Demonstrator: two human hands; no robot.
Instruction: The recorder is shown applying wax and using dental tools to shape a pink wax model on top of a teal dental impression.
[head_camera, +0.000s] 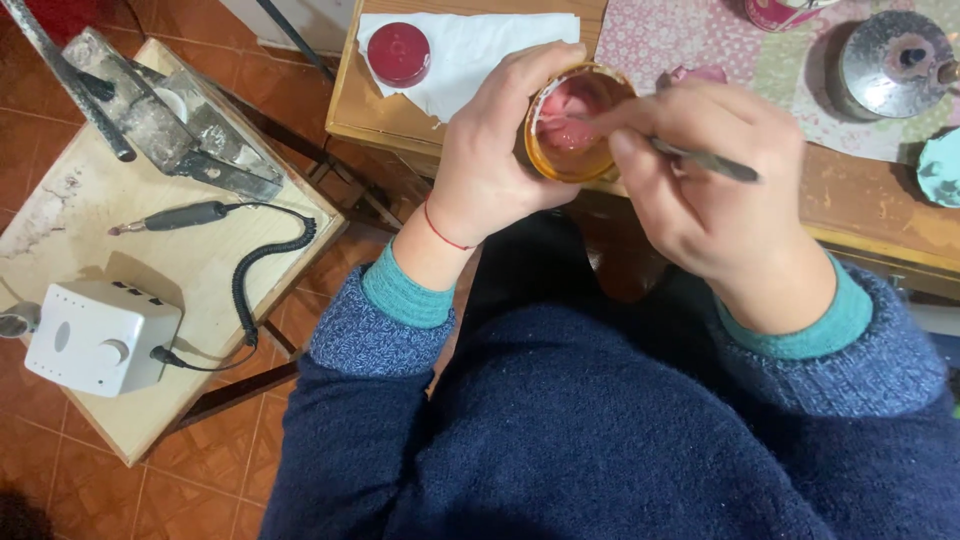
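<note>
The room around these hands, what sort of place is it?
Probably a small home craft or dental-style workshop: a white motor box with a corded rotary handpiece on a side table, and a small jar of pink paste being worked.

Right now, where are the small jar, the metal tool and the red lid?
small jar (575, 165), head view, on its amber rim near the left hand.
metal tool (710, 160), head view, on the bare shaft past the right hand's fingers.
red lid (398, 52), head view, on its flat top.

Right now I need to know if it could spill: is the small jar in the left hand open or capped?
Open. The small jar shows pink paste inside, and a red lid lies on the white tissue.
</note>
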